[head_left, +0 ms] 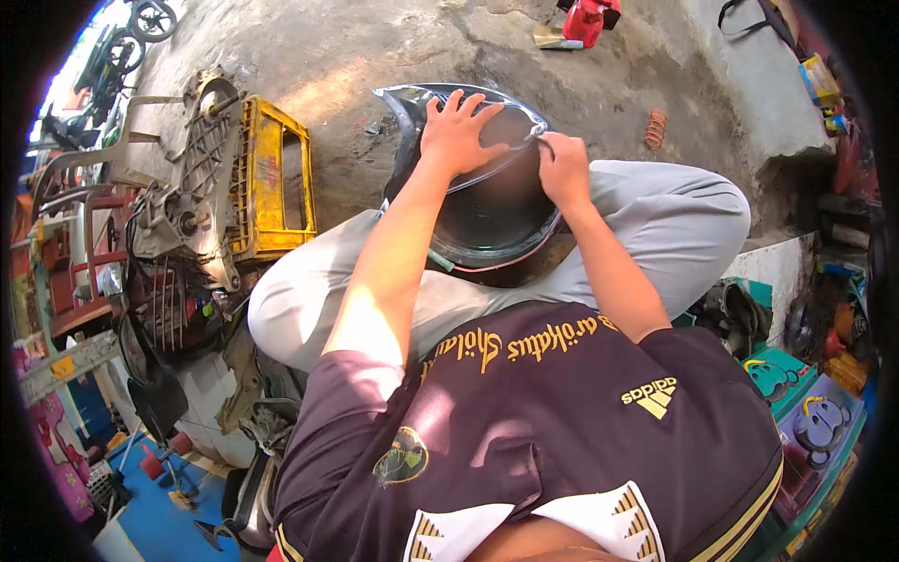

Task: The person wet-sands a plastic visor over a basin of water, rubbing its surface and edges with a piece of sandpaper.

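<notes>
A glossy dark, curved shell (492, 215) with a clear, shiny rim and a pointed upper-left corner lies between my bent legs; I cannot tell its exact kind. My left hand (457, 136) rests on its upper part, palm down with fingers spread. At the upper right edge, my right hand (565, 169) is closed, thumb and fingers pinching the clear rim. Along the lower edge runs a thin reddish and green strip (487, 268). What lies beneath the shell is mostly hidden.
A yellow plastic crate (272, 178) stands left, beside a metal engine part (192, 201). An orange coil spring (655, 130) and a red object (588, 21) lie on the concrete floor (375, 47). Boxed parts (824, 421) sit at lower right.
</notes>
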A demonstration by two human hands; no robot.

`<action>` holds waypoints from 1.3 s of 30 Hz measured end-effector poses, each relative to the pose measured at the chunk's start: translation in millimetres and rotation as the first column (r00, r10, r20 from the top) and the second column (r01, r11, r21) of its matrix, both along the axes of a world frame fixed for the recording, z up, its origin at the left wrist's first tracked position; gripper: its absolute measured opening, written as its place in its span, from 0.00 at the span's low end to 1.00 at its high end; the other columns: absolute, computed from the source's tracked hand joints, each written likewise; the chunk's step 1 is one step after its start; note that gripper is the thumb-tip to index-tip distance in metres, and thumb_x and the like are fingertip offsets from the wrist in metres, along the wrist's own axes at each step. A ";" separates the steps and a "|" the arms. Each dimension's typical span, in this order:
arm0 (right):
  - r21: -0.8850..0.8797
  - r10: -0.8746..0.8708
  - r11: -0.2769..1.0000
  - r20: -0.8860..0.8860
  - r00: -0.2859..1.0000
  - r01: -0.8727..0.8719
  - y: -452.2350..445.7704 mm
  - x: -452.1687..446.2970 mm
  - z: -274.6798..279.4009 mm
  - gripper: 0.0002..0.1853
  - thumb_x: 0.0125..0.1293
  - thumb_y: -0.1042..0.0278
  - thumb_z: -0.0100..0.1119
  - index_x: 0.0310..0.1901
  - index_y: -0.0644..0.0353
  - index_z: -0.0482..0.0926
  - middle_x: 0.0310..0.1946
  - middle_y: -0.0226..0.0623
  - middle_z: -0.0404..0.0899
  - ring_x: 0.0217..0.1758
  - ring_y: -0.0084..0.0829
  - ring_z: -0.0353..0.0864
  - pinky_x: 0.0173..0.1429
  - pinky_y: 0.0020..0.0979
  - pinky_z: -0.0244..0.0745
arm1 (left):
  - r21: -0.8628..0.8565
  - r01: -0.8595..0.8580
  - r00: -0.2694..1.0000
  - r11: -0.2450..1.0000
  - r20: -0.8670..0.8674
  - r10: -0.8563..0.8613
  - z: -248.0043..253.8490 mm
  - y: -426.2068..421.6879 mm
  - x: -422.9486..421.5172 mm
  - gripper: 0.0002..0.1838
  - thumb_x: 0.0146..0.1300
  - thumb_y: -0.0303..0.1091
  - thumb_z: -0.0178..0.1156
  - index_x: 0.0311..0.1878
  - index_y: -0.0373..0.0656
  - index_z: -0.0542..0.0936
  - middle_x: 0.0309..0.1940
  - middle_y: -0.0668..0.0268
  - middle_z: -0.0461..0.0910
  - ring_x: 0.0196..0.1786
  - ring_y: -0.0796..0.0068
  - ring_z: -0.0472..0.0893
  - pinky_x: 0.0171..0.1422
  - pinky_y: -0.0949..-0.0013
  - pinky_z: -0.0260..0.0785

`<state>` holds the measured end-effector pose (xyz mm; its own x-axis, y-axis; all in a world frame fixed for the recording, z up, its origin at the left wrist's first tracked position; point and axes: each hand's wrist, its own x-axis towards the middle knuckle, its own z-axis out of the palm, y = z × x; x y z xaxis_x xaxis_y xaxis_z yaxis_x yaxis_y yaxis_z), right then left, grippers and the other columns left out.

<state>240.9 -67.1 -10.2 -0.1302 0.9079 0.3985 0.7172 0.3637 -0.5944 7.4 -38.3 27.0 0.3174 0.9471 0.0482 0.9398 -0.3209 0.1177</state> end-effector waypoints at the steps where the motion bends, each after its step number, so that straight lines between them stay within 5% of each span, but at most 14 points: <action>1: -0.020 0.017 1.000 -0.007 1.000 -0.017 1.0 -0.7 1.5 0.08 0.71 0.73 0.67 0.48 0.61 0.90 0.50 0.45 0.92 0.55 0.53 0.85 0.65 0.48 0.77 | 0.017 -0.012 1.000 1.000 0.003 0.012 2.2 -2.5 0.7 0.46 0.64 0.75 0.67 0.84 0.73 0.71 0.84 0.68 0.69 0.88 0.53 0.63 0.86 0.31 0.52; 6: -0.097 0.078 0.992 -0.043 0.996 -0.082 -2.4 -12.5 22.2 0.08 0.70 0.74 0.67 0.48 0.63 0.90 0.48 0.47 0.92 0.52 0.55 0.85 0.64 0.49 0.77 | -0.049 -0.034 0.997 0.998 -0.073 0.031 8.7 -2.0 3.3 0.48 0.65 0.76 0.64 0.86 0.76 0.67 0.87 0.67 0.64 0.90 0.53 0.59 0.87 0.30 0.52; 16: -0.128 -0.129 0.986 -0.175 0.976 0.108 19.7 -58.2 41.3 0.14 0.74 0.66 0.66 0.54 0.64 0.90 0.52 0.53 0.91 0.58 0.58 0.86 0.67 0.51 0.79 | -0.013 -0.030 0.999 0.999 -0.030 0.029 6.9 -3.0 1.2 0.44 0.66 0.73 0.66 0.84 0.73 0.71 0.84 0.68 0.68 0.88 0.56 0.62 0.87 0.32 0.54; 20: -0.145 -0.132 0.984 -0.171 0.976 0.108 36.0 -56.1 36.3 0.10 0.73 0.70 0.65 0.50 0.64 0.90 0.48 0.52 0.90 0.52 0.57 0.85 0.62 0.51 0.78 | -0.011 -0.037 0.999 0.999 -0.003 0.037 3.7 0.5 2.9 0.44 0.65 0.73 0.67 0.83 0.72 0.72 0.83 0.67 0.69 0.87 0.55 0.63 0.86 0.31 0.55; 23: -0.127 -0.151 0.984 -0.205 0.967 0.126 43.7 -55.4 39.9 0.10 0.74 0.69 0.64 0.49 0.64 0.90 0.46 0.51 0.90 0.51 0.57 0.85 0.61 0.51 0.77 | -0.056 -0.003 1.000 0.998 -0.015 0.002 7.0 3.5 -0.2 0.49 0.64 0.76 0.67 0.85 0.70 0.69 0.84 0.62 0.67 0.87 0.50 0.62 0.84 0.28 0.55; 26: -0.164 -0.177 0.977 -0.244 0.954 0.139 45.7 -59.8 55.1 0.10 0.75 0.68 0.64 0.48 0.63 0.90 0.45 0.49 0.90 0.51 0.56 0.85 0.61 0.50 0.77 | -0.271 0.110 0.972 0.956 -0.170 -0.160 21.5 17.9 -7.1 0.57 0.66 0.75 0.67 0.92 0.67 0.56 0.87 0.54 0.61 0.89 0.41 0.56 0.83 0.26 0.56; 30: -0.074 -0.179 0.983 -0.212 0.961 0.167 38.5 -49.9 49.2 0.09 0.74 0.68 0.66 0.48 0.63 0.90 0.46 0.47 0.90 0.54 0.54 0.85 0.62 0.48 0.77 | -0.388 0.200 0.931 0.900 -0.210 -0.297 34.5 27.4 -22.1 0.59 0.65 0.73 0.69 0.93 0.68 0.51 0.89 0.55 0.58 0.90 0.41 0.55 0.84 0.29 0.56; 36: -0.038 -0.043 0.998 -0.049 0.998 0.042 11.6 -51.7 3.8 0.17 0.62 0.76 0.74 0.54 0.63 0.88 0.60 0.45 0.85 0.68 0.54 0.78 0.75 0.49 0.74 | -0.326 0.307 0.919 0.894 -0.143 -0.368 24.3 32.3 -51.7 0.60 0.64 0.72 0.71 0.93 0.68 0.51 0.90 0.59 0.56 0.91 0.46 0.54 0.86 0.27 0.53; 39: -0.043 -0.020 0.999 -0.051 0.999 0.018 16.2 -38.7 2.7 0.19 0.60 0.77 0.74 0.54 0.63 0.88 0.60 0.44 0.86 0.67 0.53 0.78 0.75 0.49 0.74 | -0.304 0.346 0.915 0.888 -0.099 -0.391 22.7 37.5 -57.8 0.59 0.63 0.72 0.72 0.92 0.69 0.53 0.90 0.59 0.57 0.91 0.46 0.55 0.87 0.27 0.52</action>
<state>202.2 -50.9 -7.5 -0.0931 0.9262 0.3653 0.6920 0.3240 -0.6451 -50.5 -0.8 49.8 0.6285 0.7282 -0.2732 0.7731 -0.6236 0.1163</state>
